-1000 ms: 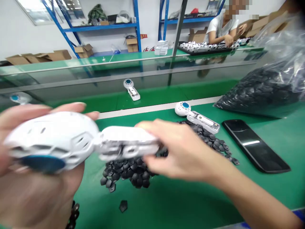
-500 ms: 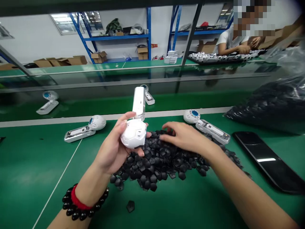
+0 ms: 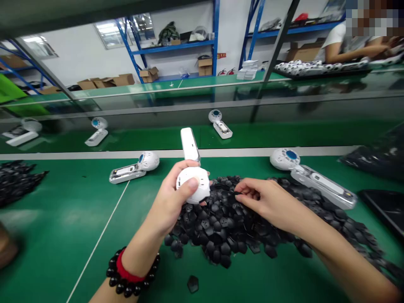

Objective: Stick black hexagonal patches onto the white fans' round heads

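Observation:
My left hand (image 3: 176, 189) is closed around a white plastic device (image 3: 190, 145) with a flat handle and a rounded, ball-like head of panels. Its thumb presses on the head, and the handle points away from me. To the right, my right hand (image 3: 265, 198) pinches a small black plastic pentagon piece (image 3: 237, 193) between thumb and fingertips, low over the pile. That pile of black pentagon pieces (image 3: 217, 227) spreads beneath and between both hands. A single black pentagon (image 3: 192, 284) lies apart, nearer to me.
Similar white devices lie on the bench (image 3: 132, 170) and on the belt (image 3: 221, 124) behind it. A black tray (image 3: 385, 210) and dark plastic bag (image 3: 375, 151) are at right. Another black pile (image 3: 15, 181) sits at left. Across the belt a co-worker (image 3: 353, 46) sits by white-and-black balls.
The view has swung left. My right fingertips have closed on a black pentagon piece at the pile. My left thumb has moved onto the front of the white head.

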The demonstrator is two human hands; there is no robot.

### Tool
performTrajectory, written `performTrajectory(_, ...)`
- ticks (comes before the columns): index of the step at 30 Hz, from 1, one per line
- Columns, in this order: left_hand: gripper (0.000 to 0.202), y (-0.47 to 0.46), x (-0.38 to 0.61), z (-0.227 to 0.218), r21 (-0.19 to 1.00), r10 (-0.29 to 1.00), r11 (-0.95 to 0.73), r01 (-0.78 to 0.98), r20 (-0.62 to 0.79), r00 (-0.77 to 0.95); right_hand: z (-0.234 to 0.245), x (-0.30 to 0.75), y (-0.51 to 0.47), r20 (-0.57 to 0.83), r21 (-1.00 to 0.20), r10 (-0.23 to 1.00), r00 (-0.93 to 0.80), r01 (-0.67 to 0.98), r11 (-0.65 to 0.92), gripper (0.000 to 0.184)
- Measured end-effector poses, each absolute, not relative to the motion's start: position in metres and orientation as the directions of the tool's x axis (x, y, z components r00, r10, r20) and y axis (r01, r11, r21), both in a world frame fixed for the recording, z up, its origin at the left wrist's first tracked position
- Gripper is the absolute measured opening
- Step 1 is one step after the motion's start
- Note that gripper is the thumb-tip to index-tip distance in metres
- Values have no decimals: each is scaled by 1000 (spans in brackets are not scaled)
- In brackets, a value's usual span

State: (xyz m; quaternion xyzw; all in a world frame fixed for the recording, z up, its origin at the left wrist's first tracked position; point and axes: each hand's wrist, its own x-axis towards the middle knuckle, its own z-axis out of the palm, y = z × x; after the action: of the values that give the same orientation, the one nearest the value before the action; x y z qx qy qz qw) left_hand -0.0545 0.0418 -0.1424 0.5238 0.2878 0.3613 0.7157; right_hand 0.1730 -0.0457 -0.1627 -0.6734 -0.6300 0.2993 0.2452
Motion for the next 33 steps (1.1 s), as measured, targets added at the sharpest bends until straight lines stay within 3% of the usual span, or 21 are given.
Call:
performTrajectory(3, 52, 40, -53, -147, 969, 799, 164, -185, -21, 601, -165, 173, -47, -137, -718, 990, 26, 686, -118, 28)
performTrajectory(6, 53, 39, -50, -150, 956, 751, 200, -215, -8, 661, -169, 174, -49, -78, -757, 997, 15, 650, -69, 30)
performTrajectory(9, 52, 36, -47, -151, 953, 730, 226, -200, -31, 683, -165, 172, -50, -55, -825, 992, 116, 555, -111, 34)
performTrajectory(15, 39, 32, -46, -154, 957, 749, 203, -205, -17, 662, -141, 156, -50, -103, -989, 969, 226, 77, -123, 37)
performTrajectory(22, 27, 28, -45, -162, 983, 728, 72, -167, 62, 683, -138, 137, -51, -68, -976, 978, 197, -218, -24, 31)
performTrajectory(27, 26, 27, -46, -165, 996, 735, -39, -79, 82, 673, -140, 139, -53, -60, -960, 979, 194, -279, -3, 25)
performTrajectory(30, 25, 28, -46, -163, 996, 742, -84, -31, 83, 665, -139, 141, -54, 37, -981, 977, 209, -177, 75, 7)
performTrajectory(33, 24, 27, -46, -160, 992, 739, -128, -1, 96, 667, -139, 140, -54, 76, -987, 985, 155, -131, 97, 10)
